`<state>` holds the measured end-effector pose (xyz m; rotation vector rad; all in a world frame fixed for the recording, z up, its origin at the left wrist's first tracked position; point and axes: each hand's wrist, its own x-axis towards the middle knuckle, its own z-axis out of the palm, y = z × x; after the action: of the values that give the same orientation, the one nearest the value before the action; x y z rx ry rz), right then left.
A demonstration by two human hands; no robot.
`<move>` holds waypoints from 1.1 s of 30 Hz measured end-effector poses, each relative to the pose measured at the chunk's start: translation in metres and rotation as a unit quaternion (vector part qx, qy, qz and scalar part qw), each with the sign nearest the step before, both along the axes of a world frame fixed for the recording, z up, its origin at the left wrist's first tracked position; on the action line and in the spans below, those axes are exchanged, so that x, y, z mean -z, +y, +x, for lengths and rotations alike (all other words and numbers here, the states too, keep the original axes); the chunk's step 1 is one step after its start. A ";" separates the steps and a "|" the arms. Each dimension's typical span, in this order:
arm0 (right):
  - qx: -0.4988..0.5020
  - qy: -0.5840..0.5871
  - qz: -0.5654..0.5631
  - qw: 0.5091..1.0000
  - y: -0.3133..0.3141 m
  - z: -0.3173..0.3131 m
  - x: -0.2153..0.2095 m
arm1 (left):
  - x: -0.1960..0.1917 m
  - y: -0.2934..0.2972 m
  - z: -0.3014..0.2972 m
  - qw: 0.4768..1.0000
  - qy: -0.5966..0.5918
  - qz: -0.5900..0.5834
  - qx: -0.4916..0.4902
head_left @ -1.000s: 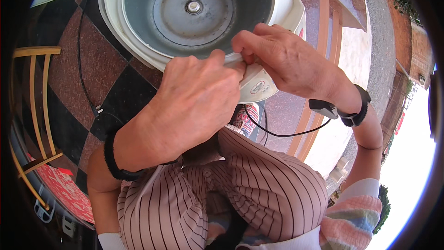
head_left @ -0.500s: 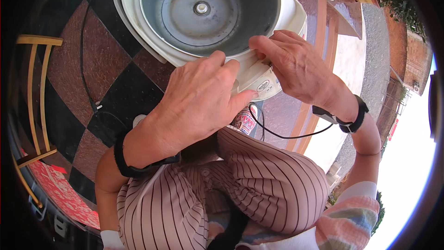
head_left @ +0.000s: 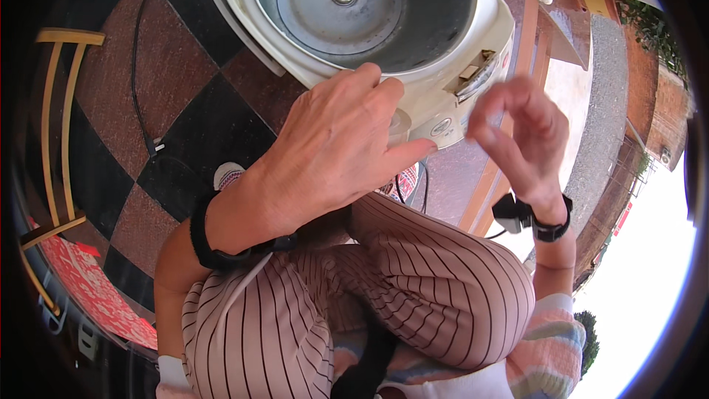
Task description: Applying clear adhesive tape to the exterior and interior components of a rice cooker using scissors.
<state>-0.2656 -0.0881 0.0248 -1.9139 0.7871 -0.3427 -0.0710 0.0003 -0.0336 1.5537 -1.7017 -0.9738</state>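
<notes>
Cream rice cooker (head_left: 443, 96) open on checkered floor (head_left: 199, 125), inner pot absent. Left hand (head_left: 332, 155) spread, empty, resting at front rim. Right hand (head_left: 517, 129) loosely curled, empty, beside latch. Step likely inspecting front; next needs firm grip on body.

Rice cooker (head_left: 413, 96) sits on the floor (head_left: 111, 103), directly ahead of the person's knees (head_left: 413, 281). Left hand (head_left: 332, 155) lies over the cooker's near rim, in front of the open pot cavity. Right hand (head_left: 521, 129) is raised to the right of the cooker, just clear of its front panel. Cord (head_left: 136, 52) runs along the floor left of the cooker. Chair frame (head_left: 52, 125) stands far left.
</notes>
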 end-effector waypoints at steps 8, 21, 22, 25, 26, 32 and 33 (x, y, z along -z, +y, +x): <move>-0.248 0.254 0.180 0.917 0.075 -0.029 0.108 | -0.005 -0.010 -0.002 0.998 -0.026 0.050 0.023; -0.101 0.028 0.108 0.989 0.165 -0.027 0.275 | -0.010 -0.007 -0.002 0.998 -0.010 0.068 0.009; -0.141 0.098 0.029 0.985 0.155 -0.031 0.255 | -0.010 -0.006 -0.001 0.998 -0.007 0.065 0.006; -0.219 0.269 0.030 0.937 0.103 -0.039 0.164 | -0.010 -0.008 -0.002 0.998 0.013 0.066 0.005; -0.262 0.357 0.112 0.889 0.084 -0.040 0.133 | -0.009 -0.007 0.000 0.998 0.016 0.065 0.003; -0.218 0.490 0.139 0.833 -0.001 -0.101 -0.015 | -0.004 -0.006 0.001 0.999 0.024 0.049 -0.002; -0.187 0.465 0.142 0.853 -0.013 -0.108 -0.042 | -0.004 -0.007 0.001 0.999 0.021 0.044 0.003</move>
<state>-0.3733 -0.1014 0.0666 -1.8389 0.9593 0.9721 -0.0701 -0.0066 -0.0299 1.5724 -1.6555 -1.0911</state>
